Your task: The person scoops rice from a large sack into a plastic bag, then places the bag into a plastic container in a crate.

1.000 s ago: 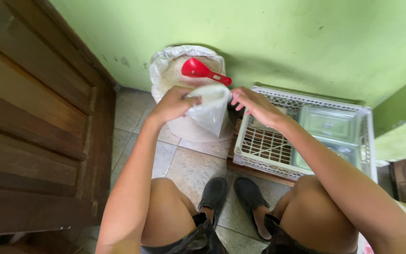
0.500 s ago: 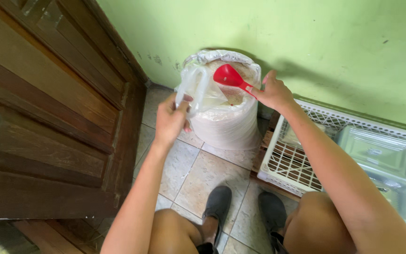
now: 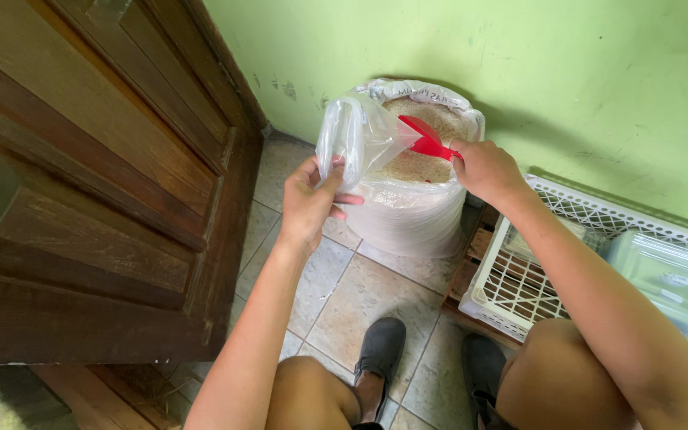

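Observation:
My left hand (image 3: 310,201) holds up a clear plastic bag (image 3: 356,137) by its lower edge, just left of a big white sack (image 3: 412,211) of pale grain that stands open on the tiled floor against the green wall. My right hand (image 3: 483,170) grips the handle of a red scoop (image 3: 425,138). The scoop's bowl is over the grain and partly behind the plastic bag, at the bag's mouth.
A dark wooden door (image 3: 81,183) fills the left side. A white plastic crate (image 3: 555,263) sits at the right with clear lidded containers (image 3: 666,275) in it. My knees and dark shoes (image 3: 377,354) are at the bottom on beige tiles.
The view has closed in on the sack. My left hand has lifted the plastic bag higher and toward the scoop, and my right hand has tipped the scoop to the bag's mouth.

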